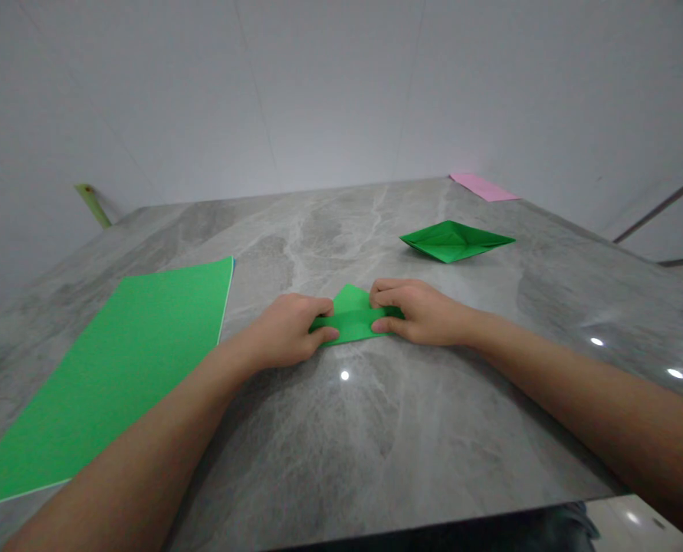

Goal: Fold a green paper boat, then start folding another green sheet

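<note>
A small folded sheet of green paper (351, 326) lies on the table in front of me, with a pointed flap at its far side and a folded band along the near side. My left hand (298, 328) grips its left end, thumb on the near edge and fingers curled at the far side. At the right end, my right hand (413, 310) pinches the same paper with thumb and bent fingers. Both ends are partly hidden under the fingers. Beyond my right hand rests a folded green paper boat (453, 242), which neither hand touches.
A large stack of green paper sheets (128, 360) lies at the left, partly beneath my left forearm in view. Pink paper (484, 187) sits at the far right edge of the grey marbled table (341, 460). A light green strip (93, 205) stands beyond the back left edge.
</note>
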`<state>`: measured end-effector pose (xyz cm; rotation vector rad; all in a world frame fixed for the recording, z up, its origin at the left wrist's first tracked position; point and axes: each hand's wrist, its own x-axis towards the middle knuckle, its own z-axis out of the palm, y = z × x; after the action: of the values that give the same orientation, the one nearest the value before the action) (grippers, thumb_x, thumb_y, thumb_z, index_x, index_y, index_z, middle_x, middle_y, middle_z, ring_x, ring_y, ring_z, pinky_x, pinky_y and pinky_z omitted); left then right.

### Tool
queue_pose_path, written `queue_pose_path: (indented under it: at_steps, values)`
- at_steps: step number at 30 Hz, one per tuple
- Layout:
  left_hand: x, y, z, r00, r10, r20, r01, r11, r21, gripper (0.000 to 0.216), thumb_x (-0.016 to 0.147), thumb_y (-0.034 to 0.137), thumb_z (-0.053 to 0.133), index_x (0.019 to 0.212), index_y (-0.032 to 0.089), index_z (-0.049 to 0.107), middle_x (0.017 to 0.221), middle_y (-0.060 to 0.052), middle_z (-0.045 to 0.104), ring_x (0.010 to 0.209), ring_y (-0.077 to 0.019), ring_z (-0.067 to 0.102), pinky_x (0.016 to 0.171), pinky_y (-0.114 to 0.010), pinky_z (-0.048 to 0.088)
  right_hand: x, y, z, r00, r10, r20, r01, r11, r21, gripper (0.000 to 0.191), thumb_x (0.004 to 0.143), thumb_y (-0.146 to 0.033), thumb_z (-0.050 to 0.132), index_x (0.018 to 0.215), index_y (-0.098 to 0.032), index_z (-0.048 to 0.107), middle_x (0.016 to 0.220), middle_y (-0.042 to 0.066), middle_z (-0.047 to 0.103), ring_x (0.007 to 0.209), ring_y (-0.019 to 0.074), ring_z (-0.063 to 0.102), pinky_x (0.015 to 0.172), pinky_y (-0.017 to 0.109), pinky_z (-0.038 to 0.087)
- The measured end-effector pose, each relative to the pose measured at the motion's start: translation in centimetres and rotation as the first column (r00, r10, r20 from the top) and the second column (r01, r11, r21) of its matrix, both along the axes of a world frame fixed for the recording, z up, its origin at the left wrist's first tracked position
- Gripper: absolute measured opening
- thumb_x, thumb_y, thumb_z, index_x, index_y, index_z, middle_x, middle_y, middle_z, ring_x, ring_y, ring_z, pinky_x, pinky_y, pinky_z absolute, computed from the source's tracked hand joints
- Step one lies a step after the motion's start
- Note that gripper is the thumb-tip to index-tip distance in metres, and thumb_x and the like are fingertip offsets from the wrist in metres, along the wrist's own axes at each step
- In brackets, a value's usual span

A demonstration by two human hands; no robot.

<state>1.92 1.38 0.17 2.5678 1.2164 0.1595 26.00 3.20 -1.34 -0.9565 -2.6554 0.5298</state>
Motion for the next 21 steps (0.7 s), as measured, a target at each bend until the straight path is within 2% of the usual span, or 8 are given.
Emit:
queue_pose_path:
  at_steps: [7,10,13,15,18,21]
  values:
    - [-0.09,0.08,-0.34,0.999,0.026,-0.032,-0.024,0.998,0.064,0.017,0.085,0.032,0.058,0.073,0.02,0.058,0.064,0.0,0.059,0.061,-0.0163,0.055,0.059,-0.027,0.036,-0.29,0.15,0.12,0.999,-0.01,0.041,0.009,1.0,0.03,0.016,0.085,-0.024,0.062,0.073,-0.016,0.055,0.082,0.002,0.056,0.074,0.0159,0.054,0.068,0.027,0.037]
    - [-0.14,0.05,-0.49,0.999,0.006,0.031,-0.007,0.999,0.048,0.009,0.084,0.028,0.06,0.083,0.02,0.06,0.072,-0.001,0.062,0.067,-0.0175,0.057,0.064,-0.029,0.043,-0.29,0.23,0.03,0.998,-0.02,0.052,0.018,0.999,0.033,0.016,0.084,-0.023,0.064,0.073,-0.017,0.055,0.08,0.002,0.057,0.074,0.016,0.054,0.068,0.027,0.036]
    - [-0.03,-0.22,-0.46,0.979,-0.13,0.158,0.108,0.984,0.14,0.022,0.083,0.018,0.058,0.105,0.021,0.062,0.101,-0.007,0.062,0.095,-0.0215,0.058,0.083,-0.035,0.048,-0.29,0.27,-0.01,0.999,-0.007,0.042,0.006,1.0,0.023,0.015,0.084,-0.023,0.064,0.074,-0.017,0.056,0.08,0.002,0.057,0.075,0.0162,0.055,0.069,0.027,0.037]
    - [0.09,-0.42,-0.39,0.954,-0.261,0.149,0.223,0.947,0.231,0.03,0.084,0.011,0.054,0.108,0.024,0.066,0.116,-0.009,0.057,0.111,-0.0241,0.052,0.096,-0.041,0.045,-0.33,0.27,0.06,0.999,0.001,0.036,-0.001,1.0,0.018,0.015,0.084,-0.023,0.064,0.074,-0.017,0.056,0.079,0.001,0.056,0.075,0.0158,0.055,0.069,0.027,0.037]
    - [0.17,-0.56,-0.42,0.924,-0.372,0.083,0.34,0.902,0.266,0.035,0.084,0.008,0.051,0.104,0.028,0.072,0.122,-0.008,0.055,0.116,-0.0247,0.05,0.102,-0.044,0.041,-0.42,0.26,0.26,0.999,0.004,0.038,-0.005,1.0,0.013,0.016,0.084,-0.022,0.065,0.072,-0.017,0.055,0.078,0.001,0.056,0.073,0.0152,0.054,0.068,0.026,0.037]
    - [0.07,-0.49,-0.55,0.915,-0.392,0.098,0.358,0.899,0.251,0.033,0.088,0.013,0.051,0.108,0.026,0.073,0.122,-0.01,0.056,0.114,-0.0236,0.053,0.103,-0.044,0.042,-0.48,0.27,0.4,0.999,0.006,0.046,-0.006,1.0,0.004,0.017,0.084,-0.022,0.065,0.072,-0.017,0.054,0.078,0.001,0.056,0.073,0.0151,0.054,0.068,0.027,0.037]
